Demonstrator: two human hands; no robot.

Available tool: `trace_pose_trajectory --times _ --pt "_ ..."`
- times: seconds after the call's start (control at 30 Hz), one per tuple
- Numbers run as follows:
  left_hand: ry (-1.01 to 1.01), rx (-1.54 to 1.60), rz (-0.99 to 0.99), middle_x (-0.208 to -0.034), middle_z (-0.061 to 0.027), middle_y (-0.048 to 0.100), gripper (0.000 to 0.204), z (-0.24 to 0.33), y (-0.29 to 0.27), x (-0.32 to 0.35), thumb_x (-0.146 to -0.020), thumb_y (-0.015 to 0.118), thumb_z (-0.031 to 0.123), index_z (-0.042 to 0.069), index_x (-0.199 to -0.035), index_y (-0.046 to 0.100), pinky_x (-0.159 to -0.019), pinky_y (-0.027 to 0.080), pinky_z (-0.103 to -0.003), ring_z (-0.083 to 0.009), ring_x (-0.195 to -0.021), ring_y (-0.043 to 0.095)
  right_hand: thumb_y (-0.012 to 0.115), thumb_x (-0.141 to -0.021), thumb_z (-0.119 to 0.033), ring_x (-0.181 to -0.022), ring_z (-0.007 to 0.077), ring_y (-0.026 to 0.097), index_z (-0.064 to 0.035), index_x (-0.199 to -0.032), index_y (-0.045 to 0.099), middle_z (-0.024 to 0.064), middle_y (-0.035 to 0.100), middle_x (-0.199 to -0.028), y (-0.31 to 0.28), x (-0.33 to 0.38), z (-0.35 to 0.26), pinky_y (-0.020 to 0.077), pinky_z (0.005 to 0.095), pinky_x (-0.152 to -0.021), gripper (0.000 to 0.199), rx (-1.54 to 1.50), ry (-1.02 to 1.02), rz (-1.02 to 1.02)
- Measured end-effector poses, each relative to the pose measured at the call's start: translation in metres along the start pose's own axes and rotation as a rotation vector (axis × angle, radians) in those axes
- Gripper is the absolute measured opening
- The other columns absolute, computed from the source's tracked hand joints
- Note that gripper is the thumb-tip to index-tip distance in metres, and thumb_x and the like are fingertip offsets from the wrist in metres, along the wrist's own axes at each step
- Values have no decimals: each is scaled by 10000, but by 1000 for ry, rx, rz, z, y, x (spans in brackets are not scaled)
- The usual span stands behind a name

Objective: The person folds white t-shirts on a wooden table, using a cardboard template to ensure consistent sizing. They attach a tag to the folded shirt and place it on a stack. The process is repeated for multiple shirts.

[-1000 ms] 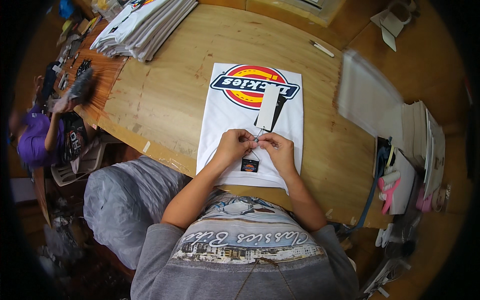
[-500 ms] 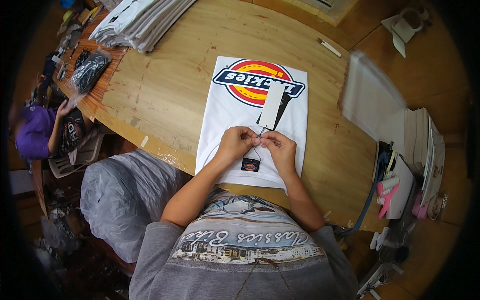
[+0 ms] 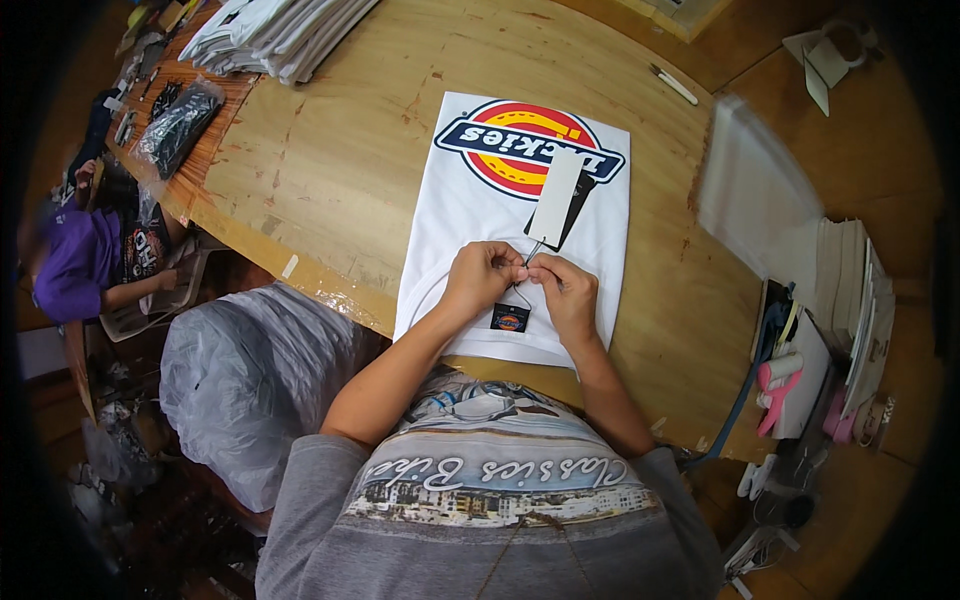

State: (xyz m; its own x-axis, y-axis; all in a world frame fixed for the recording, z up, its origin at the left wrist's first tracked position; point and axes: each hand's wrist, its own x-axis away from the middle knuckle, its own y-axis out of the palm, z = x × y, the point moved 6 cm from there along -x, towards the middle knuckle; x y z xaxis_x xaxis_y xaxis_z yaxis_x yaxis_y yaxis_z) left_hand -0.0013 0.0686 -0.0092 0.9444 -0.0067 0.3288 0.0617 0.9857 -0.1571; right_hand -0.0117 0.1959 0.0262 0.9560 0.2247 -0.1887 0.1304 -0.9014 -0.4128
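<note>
A folded white T-shirt [image 3: 425, 220] with a red, yellow and navy print lies on the table in front of me. Over it, my left hand [image 3: 482, 278] and my right hand [image 3: 565, 290] meet, both closed in a pinch on a thin dark hang-tag string [image 3: 536, 248]. From the string, a white hang tag [image 3: 557, 200] and a black tag [image 3: 574, 217] lie across the print. Below my fingers, the string runs to a small black neck label [image 3: 510, 318] at the collar. The fingertips hide the exact spot where the string is gripped.
A stack of folded white shirts [image 3: 275, 35] is at the far left of the wooden table [image 3: 340, 150]. Nearby lies a plastic-wrapped dark bundle [image 3: 180, 125]. A large grey plastic bag [image 3: 245, 390] stands left of me. Pink-handled scissors [image 3: 778, 395] are at right. A person in purple [image 3: 80, 255] sits at left.
My hands stay pinched on the string, fingertips drawn closer together. The whole view has shifted slightly. The person at left has lowered an arm.
</note>
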Motion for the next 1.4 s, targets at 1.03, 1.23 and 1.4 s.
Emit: trace_pose_trajectory --times 1.03,1.23,1.4 --pt "271 -717 249 -827 -78 519 439 53 -20 54 -571 715 197 85 -942 509 -620 443 -334 -238 -778 532 465 -754 -96 -935 172 458 -147 -851 601 9 531 -900 12 -91 -34 349 334 -793 175 1066 -663 -838" --pt "358 -678 285 -837 -91 480 535 37 -25 68 -541 730 194 67 -996 480 -661 422 -323 -249 -801 487 518 -691 -69 -775 207 545 -88 -787 588 71 540 -838 -2 -104 -70 451 305 -634 121 1067 -706 -698" --pt "432 -614 275 -807 -96 476 514 37 -24 69 -562 718 170 42 -997 477 -671 403 -331 -252 -769 476 497 -700 -79 -752 228 522 -74 -901 532 79 495 -831 -3 -77 -43 432 317 -621 203 915 -849 -398"
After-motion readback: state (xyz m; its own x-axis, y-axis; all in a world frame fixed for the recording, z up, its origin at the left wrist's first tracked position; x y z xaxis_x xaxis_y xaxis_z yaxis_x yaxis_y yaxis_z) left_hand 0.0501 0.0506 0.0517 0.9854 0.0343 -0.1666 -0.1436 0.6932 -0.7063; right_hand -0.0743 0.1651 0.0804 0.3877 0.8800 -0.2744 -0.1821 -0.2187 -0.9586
